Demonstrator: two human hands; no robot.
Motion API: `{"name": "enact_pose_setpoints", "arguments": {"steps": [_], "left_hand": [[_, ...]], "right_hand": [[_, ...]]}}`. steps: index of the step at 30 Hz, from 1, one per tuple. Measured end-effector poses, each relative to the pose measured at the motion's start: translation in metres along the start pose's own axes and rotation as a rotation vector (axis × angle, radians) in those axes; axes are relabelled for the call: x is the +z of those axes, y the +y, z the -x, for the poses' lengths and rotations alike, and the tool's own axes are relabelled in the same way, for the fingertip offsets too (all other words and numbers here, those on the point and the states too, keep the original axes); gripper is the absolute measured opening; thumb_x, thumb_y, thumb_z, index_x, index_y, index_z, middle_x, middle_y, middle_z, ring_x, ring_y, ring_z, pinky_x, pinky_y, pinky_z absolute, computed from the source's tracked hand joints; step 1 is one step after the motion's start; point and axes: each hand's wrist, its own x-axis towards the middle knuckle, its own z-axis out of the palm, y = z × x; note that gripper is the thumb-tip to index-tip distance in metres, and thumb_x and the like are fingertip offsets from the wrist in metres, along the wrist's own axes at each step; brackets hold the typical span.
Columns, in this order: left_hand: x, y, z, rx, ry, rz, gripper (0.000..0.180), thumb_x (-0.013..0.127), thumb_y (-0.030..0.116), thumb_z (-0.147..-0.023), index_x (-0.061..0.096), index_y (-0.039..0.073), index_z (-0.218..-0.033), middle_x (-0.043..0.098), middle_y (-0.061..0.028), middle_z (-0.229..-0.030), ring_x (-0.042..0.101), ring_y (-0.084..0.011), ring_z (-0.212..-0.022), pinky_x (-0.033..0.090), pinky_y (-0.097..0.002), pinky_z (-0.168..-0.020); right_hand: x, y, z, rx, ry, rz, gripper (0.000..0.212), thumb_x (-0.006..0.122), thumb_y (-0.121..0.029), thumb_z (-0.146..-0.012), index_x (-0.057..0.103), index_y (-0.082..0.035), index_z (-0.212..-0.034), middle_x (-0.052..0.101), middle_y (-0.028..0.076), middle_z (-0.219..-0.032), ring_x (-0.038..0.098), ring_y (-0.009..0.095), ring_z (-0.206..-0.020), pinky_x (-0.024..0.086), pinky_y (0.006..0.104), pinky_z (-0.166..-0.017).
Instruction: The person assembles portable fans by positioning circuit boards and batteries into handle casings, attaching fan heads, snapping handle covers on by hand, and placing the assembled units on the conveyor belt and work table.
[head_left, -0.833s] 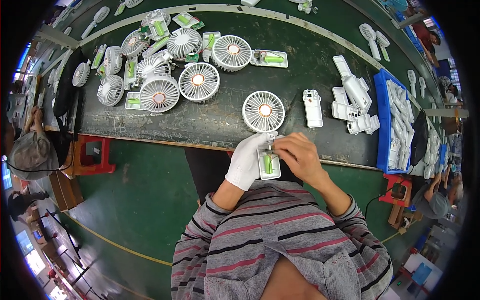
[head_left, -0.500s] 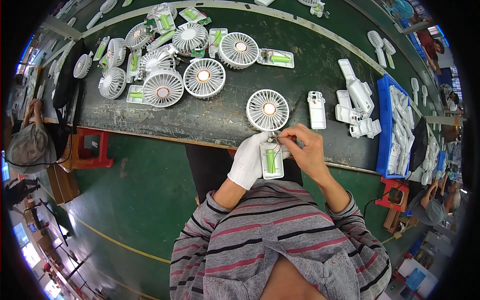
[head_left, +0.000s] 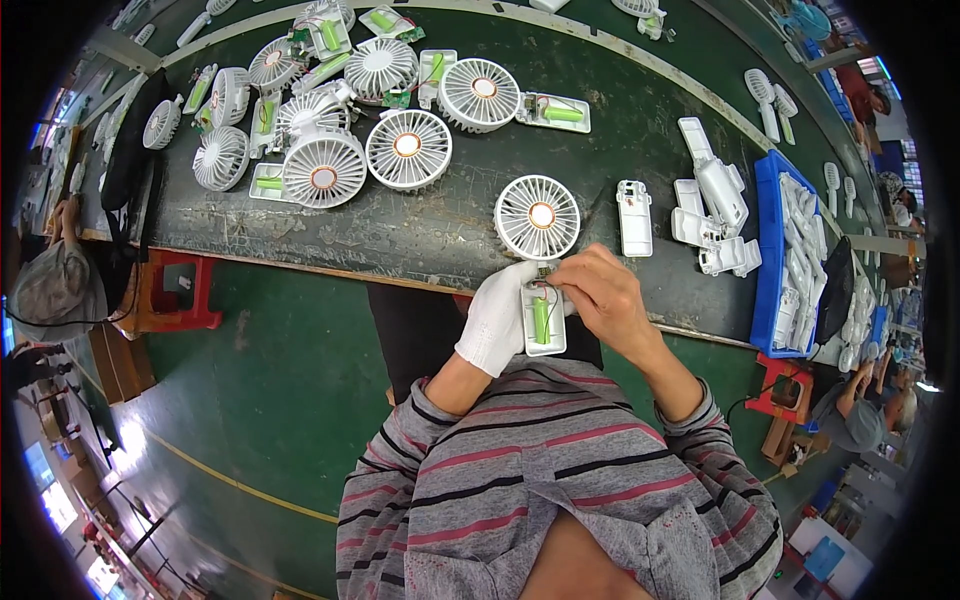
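Our gloved left hand (head_left: 497, 322) curls its fingers round an open white handle (head_left: 545, 350) with 1 green battery (head_left: 541, 320), at 6 o'clock from a fan (head_left: 538, 217). Our right hand (head_left: 607, 294) bunches its fingers together at the handle's top; we cannot tell what they grip. More fans (head_left: 408, 147) lie toward 11 o'clock on the bench (head_left: 420, 230).

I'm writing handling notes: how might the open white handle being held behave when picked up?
The open white handle looks stiff, given its straight moulded walls. The green battery probably supplies most of its weight. The thin exposed wires seem floppy and easily snagged.
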Motion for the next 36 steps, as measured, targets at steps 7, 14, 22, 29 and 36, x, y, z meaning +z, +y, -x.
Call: {"name": "enact_pose_setpoints", "arguments": {"steps": [7,14,22,29,36], "left_hand": [[0.003,0.003,0.004,-0.002,-0.007,-0.026,0.023,0.049,0.013,-0.09,0.055,-0.004,-0.104,0.061,-0.0127,-0.091,0.063,-0.0233,-0.079,0.056,-0.0373,-0.069],[0.009,0.004,0.008,0.031,0.07,0.013,0.016,0.052,0.01,-0.088,0.059,-0.002,-0.095,0.059,-0.0093,-0.083,0.061,-0.0187,-0.07,0.053,-0.0318,-0.06],[0.005,0.002,0.009,0.068,-0.033,-0.082,0.015,0.052,0.008,-0.09,0.058,-0.001,-0.1,0.059,-0.0057,-0.088,0.06,-0.0131,-0.074,0.051,-0.0277,-0.061],[-0.004,-0.001,0.003,0.074,-0.154,-0.093,0.021,0.051,0.006,-0.091,0.054,-0.005,-0.108,0.06,-0.0107,-0.1,0.062,-0.0185,-0.087,0.053,-0.031,-0.076],[0.01,-0.001,0.007,0.112,-0.087,-0.095,0.024,0.048,0.006,-0.091,0.054,-0.006,-0.11,0.06,-0.0123,-0.104,0.061,-0.0198,-0.095,0.051,-0.0305,-0.083]], "right_hand": [[0.005,0.001,0.003,-0.093,0.072,0.043,0.021,0.065,0.011,-0.064,0.064,0.002,-0.083,0.06,0.01,-0.084,0.056,0.026,-0.073,0.045,0.0342,-0.063],[0.009,-0.002,0.002,-0.087,0.025,0.055,0.023,0.065,0.012,-0.063,0.063,0.002,-0.083,0.06,0.011,-0.084,0.055,0.026,-0.073,0.045,0.0345,-0.063],[0.007,-0.004,0.002,-0.081,0.008,0.078,0.02,0.065,0.012,-0.066,0.063,0.004,-0.085,0.061,0.011,-0.087,0.056,0.026,-0.075,0.046,0.0336,-0.065],[-0.001,-0.012,0.002,0.569,0.02,-0.499,0.012,0.067,0.003,-0.075,0.063,0.001,-0.086,0.061,0.006,-0.085,0.057,0.016,-0.074,0.046,0.0271,-0.067],[0.006,-0.024,0.004,0.424,0.019,-0.069,0.011,0.07,-0.005,-0.072,0.061,0.0,-0.075,0.057,0.007,-0.069,0.055,0.019,-0.063,0.044,0.0307,-0.056]]}}
